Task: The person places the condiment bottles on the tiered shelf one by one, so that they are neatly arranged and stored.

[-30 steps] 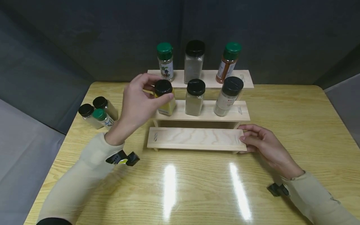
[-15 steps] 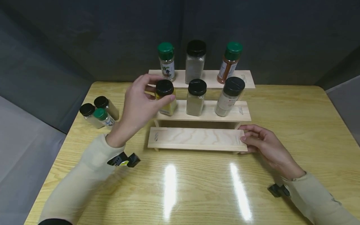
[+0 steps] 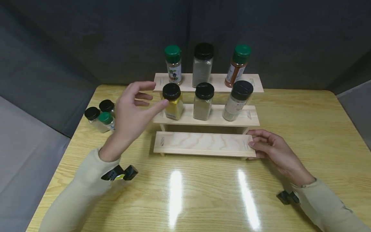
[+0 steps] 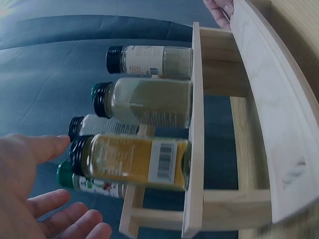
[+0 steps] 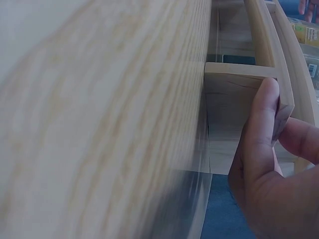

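My left hand [image 3: 131, 111] stands just left of a spice jar with yellow contents [image 3: 174, 106], its thumb and fingers spread apart and holding nothing. That black-capped jar is upright at the left end of the middle tier of a wooden spice rack [image 3: 203, 143]. In the left wrist view the thumb tip comes close to the cap of the yellow jar [image 4: 134, 159]; whether they touch I cannot tell. My right hand [image 3: 273, 149] grips the right end of the lowest tier, thumb on top. The right wrist view shows its thumb and fingers around the board's end [image 5: 283, 112].
Beside the yellow jar stand a greenish-grey spice jar [image 3: 202, 108] and a slightly tilted-looking shaker [image 3: 233, 106]. The top tier holds a green-capped bottle [image 3: 175, 72], a tall black-capped jar [image 3: 202, 71] and a reddish bottle [image 3: 235, 72]. Three more jars [image 3: 97, 124] stand at the table's left.
My left hand has let go of the yellow jar and drawn back to the left, its fingers spreading. The jar stays on the middle tier. My right hand keeps its grip on the rack.
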Available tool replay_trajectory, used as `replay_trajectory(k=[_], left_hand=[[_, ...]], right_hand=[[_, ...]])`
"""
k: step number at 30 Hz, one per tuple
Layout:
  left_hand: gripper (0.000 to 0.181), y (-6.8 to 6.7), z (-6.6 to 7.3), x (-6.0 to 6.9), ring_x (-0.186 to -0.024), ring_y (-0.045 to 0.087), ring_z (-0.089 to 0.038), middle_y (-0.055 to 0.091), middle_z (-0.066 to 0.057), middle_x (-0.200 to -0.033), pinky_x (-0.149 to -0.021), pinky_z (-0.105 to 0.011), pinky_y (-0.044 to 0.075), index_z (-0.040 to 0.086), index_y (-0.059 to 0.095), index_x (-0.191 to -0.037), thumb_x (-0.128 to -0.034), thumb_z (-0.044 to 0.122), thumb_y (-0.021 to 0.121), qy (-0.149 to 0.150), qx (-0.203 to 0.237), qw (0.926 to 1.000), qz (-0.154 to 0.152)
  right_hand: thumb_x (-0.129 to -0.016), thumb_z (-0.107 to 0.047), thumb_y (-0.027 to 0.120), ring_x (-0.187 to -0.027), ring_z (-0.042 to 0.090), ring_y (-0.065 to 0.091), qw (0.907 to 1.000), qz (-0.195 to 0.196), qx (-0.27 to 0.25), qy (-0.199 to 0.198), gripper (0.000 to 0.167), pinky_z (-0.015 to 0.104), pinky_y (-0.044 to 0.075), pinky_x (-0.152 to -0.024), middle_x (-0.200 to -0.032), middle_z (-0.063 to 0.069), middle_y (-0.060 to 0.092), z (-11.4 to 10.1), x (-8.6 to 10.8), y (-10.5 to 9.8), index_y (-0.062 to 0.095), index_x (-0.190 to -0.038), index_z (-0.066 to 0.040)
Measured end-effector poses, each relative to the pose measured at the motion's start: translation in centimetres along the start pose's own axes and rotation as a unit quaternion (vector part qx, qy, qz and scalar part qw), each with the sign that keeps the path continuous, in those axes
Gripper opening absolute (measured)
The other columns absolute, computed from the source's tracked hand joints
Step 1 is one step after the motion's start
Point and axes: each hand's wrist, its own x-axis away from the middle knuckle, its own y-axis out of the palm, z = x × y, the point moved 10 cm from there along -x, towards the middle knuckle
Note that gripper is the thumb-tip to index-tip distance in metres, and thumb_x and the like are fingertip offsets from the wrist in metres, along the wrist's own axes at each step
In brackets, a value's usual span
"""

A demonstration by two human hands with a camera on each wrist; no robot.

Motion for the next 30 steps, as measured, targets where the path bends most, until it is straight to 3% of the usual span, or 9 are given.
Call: replay_trajectory(k=[7,12,19,26,30], left_hand=[[0.042,-2.4,-0.9,0.7,-0.099,0.071,-0.02,0.075,-0.01,-0.124,-0.095,-0.03,0.057,-0.003,0.075,-0.124,-0.0875,0.005,0.093,0.006,-0.022,0.9993,0.03],[0.04,-3.7,-2.0,1.1,-0.098,0.07,-0.012,0.076,-0.008,-0.123,-0.094,-0.027,0.057,-0.003,0.076,-0.123,-0.0875,0.003,0.092,-0.017,-0.021,0.9987,0.042],[0.037,-5.8,-3.2,1.8,-0.1,0.068,-0.014,0.075,-0.007,-0.123,-0.089,-0.023,0.054,-0.005,0.075,-0.125,-0.0911,0.002,0.089,-0.047,-0.028,0.9969,0.057],[0.032,-8.3,-4.8,2.7,-0.099,0.069,-0.012,0.072,0.011,-0.116,-0.09,-0.02,0.057,0.0,0.076,-0.125,-0.0951,0.005,0.086,-0.077,-0.042,0.9929,0.08],[0.031,-10.0,-5.8,3.0,-0.1,0.069,-0.011,0.073,0.01,-0.116,-0.093,-0.02,0.056,0.003,0.077,-0.125,-0.0954,0.008,0.086,-0.09,-0.063,0.989,0.099]], right_hand=[[-0.108,0.001,0.065,-0.094,0.016,0.071,0.9999,-0.003,-0.014,-0.006,0.034,0.032,0.07,-0.076,-0.111,0.011,0.063,-0.1,0.0,-0.2,0.056,-0.141,0.005],[-0.108,0.002,0.065,-0.093,0.017,0.071,0.9995,-0.008,-0.026,-0.015,0.033,0.033,0.07,-0.076,-0.11,0.012,0.063,-0.1,-0.2,-0.2,0.057,-0.14,0.005],[-0.109,0.007,0.059,-0.092,0.015,0.069,0.9996,-0.003,-0.025,-0.015,0.032,0.03,0.069,-0.073,-0.11,0.008,0.063,0.0,-0.3,-0.3,0.056,-0.141,0.007],[-0.107,0.009,0.062,-0.091,0.015,0.071,0.9992,-0.003,-0.038,-0.012,0.032,0.031,0.069,-0.073,-0.11,0.007,0.065,0.1,-0.4,-0.3,0.058,-0.139,0.006],[-0.106,0.009,0.064,-0.092,0.015,0.071,0.999,-0.002,-0.043,-0.013,0.032,0.031,0.069,-0.072,-0.109,0.007,0.065,0.2,-0.4,-0.3,0.06,-0.137,0.004]])
